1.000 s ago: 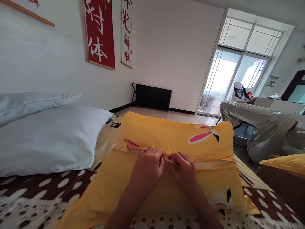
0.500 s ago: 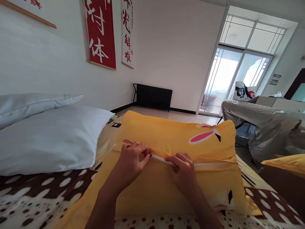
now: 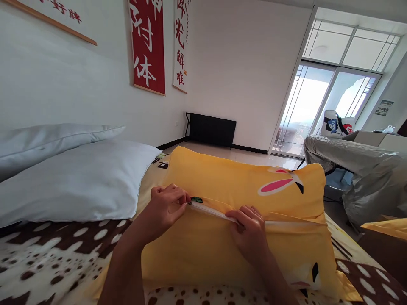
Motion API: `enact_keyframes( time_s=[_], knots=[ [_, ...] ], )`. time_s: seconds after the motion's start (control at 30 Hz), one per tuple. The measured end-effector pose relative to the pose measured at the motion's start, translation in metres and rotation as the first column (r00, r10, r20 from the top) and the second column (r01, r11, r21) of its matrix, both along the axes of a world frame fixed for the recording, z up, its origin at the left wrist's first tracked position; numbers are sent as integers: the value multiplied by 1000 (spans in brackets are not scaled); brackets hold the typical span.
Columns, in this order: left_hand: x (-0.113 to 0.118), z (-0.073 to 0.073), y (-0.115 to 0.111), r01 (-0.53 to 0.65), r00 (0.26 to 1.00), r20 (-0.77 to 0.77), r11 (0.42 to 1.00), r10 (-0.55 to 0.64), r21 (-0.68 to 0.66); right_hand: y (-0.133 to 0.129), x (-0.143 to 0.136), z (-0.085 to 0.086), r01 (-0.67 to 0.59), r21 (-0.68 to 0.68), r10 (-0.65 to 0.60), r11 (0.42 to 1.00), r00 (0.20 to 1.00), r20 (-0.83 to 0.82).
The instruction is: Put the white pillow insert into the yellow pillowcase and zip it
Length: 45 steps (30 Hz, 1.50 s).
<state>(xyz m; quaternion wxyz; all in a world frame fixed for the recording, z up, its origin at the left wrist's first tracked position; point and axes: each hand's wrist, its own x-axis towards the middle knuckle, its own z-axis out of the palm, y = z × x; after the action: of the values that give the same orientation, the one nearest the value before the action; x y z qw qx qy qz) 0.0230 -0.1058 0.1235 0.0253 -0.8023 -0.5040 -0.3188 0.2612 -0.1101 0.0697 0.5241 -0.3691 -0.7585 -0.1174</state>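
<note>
A yellow pillow (image 3: pixel 216 173) with printed rabbit ears lies on the bed in front of me. Across its middle runs a white zipper (image 3: pixel 211 210), its teeth joined in the stretch between my hands. My left hand (image 3: pixel 168 203) pinches the zipper pull near the left end, with a small green print just beside the fingertips. Further right, my right hand (image 3: pixel 249 226) grips the fabric along the zipper, thumb and fingers closed on it. Both palms face inward, and the fingers partly hide what they hold.
Two white pillows (image 3: pixel 92 178) lie to the left on a brown and cream spotted blanket (image 3: pixel 63 254). A yellow cloth corner (image 3: pixel 386 228) shows at the right edge. Behind it stands furniture under grey plastic sheeting (image 3: pixel 375 161). A black folded panel (image 3: pixel 212 129) leans by the far wall.
My left hand has slid left along the zipper, uncovering a green print and more closed zipper. My right hand keeps its hold on the fabric. The view has shifted slightly left.
</note>
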Motion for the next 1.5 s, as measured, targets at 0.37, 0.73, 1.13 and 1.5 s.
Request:
enact_keyframes(
  time_s=[0.37, 0.73, 1.13, 1.5],
  knots=[
    [-5, -1, -1, -110, 994, -2, 993, 110, -30, 1, -1, -2, -26, 34, 26, 999, 1000, -11],
    [-12, -4, -7, -3, 994, 107, 997, 10, -71, -2, 4, 2, -15, -31, 17, 999, 998, 68],
    [-24, 1, -30, 2, 1000, -6, 998, -2, 66, -9, -75, 34, -85, 49, 63, 995, 936, 346],
    [-20, 1, -28, -6, 999, -36, 1000, 6, 1, 12, -97, -14, -25, 210, 7, 977, 996, 87]
  ],
)
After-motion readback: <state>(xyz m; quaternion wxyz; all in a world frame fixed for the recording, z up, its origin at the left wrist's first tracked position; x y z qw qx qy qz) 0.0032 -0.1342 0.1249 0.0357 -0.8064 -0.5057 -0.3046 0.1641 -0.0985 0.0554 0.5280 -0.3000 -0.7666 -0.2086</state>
